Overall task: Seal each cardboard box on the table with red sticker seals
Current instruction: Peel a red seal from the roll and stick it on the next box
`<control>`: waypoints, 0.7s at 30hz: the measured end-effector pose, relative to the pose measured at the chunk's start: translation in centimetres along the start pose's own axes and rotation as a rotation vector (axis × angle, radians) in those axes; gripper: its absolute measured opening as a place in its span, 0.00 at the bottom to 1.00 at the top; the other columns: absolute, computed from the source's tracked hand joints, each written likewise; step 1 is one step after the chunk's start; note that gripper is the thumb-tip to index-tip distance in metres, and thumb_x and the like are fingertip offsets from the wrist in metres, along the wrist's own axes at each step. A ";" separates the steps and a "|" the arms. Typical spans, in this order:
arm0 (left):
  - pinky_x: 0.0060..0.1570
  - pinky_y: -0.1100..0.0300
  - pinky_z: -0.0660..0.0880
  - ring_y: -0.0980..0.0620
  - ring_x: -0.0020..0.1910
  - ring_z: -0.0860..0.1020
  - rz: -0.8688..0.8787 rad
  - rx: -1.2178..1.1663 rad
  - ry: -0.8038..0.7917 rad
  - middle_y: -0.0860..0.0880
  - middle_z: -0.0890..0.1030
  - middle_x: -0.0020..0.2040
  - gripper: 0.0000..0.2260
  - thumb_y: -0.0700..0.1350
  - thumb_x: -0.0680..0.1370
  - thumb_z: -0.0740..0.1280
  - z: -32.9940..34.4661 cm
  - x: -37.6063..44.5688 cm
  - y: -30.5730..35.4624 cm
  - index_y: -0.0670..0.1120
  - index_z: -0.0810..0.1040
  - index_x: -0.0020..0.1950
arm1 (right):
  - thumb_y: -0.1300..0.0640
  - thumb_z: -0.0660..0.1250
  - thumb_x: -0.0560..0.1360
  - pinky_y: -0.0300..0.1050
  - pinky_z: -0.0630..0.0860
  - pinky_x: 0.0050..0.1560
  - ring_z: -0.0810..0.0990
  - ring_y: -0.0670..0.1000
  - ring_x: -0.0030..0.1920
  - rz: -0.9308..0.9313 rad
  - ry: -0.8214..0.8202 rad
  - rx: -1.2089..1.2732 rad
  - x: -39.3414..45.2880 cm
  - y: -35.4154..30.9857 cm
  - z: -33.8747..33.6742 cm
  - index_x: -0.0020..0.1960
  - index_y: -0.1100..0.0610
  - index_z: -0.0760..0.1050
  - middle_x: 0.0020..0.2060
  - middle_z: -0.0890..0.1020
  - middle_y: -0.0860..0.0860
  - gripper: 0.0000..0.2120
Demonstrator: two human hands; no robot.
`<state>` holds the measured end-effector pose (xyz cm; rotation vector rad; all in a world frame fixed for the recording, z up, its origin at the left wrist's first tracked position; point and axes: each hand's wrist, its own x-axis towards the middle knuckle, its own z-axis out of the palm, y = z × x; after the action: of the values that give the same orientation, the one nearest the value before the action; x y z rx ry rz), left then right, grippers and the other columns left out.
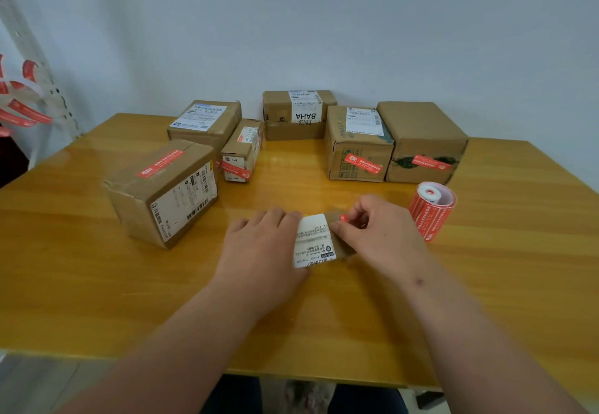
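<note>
A small cardboard box (319, 240) with a white shipping label lies on the table between my hands. My left hand (262, 245) rests on its left side, fingers laid over the top. My right hand (379, 232) sits at its right end, thumb and fingers pinching a red sticker seal (343, 218) against the box. Only a small red bit of the seal shows. A roll of red sticker seals (432, 208) stands to the right of my right hand.
Several cardboard boxes stand around the far half of the wooden table (129, 300); a large box (165, 191) at left and two boxes at right (358, 148), (423, 144) carry red seals. Red strips (24, 112) hang from a rack at far left.
</note>
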<state>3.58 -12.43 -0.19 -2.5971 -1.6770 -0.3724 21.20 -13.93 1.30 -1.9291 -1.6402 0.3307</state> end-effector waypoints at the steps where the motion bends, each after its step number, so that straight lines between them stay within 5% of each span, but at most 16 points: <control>1: 0.70 0.51 0.58 0.52 0.71 0.64 0.000 0.000 0.001 0.55 0.65 0.71 0.36 0.63 0.73 0.66 0.0 0.0 0.0 0.56 0.54 0.76 | 0.46 0.71 0.73 0.44 0.76 0.42 0.78 0.44 0.40 -0.005 -0.001 -0.006 0.0 0.0 0.0 0.41 0.49 0.75 0.38 0.79 0.44 0.09; 12: 0.68 0.51 0.60 0.51 0.70 0.64 0.001 0.011 0.008 0.55 0.65 0.71 0.36 0.64 0.73 0.65 0.4 0.2 -0.3 0.55 0.55 0.76 | 0.53 0.56 0.81 0.45 0.74 0.36 0.75 0.50 0.37 -0.252 0.034 -0.400 -0.2 -1.0 0.5 0.43 0.54 0.71 0.37 0.75 0.49 0.10; 21: 0.69 0.51 0.59 0.51 0.71 0.64 0.001 0.010 0.002 0.54 0.64 0.71 0.37 0.65 0.73 0.65 0.4 0.2 -0.4 0.55 0.53 0.76 | 0.52 0.63 0.77 0.46 0.77 0.38 0.78 0.48 0.38 -0.052 0.040 -0.116 0.1 -0.3 0.2 0.42 0.54 0.73 0.38 0.79 0.49 0.08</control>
<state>3.41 -12.00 -0.58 -2.5893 -1.6724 -0.3651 20.81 -13.78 1.30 -1.9597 -1.7136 0.1784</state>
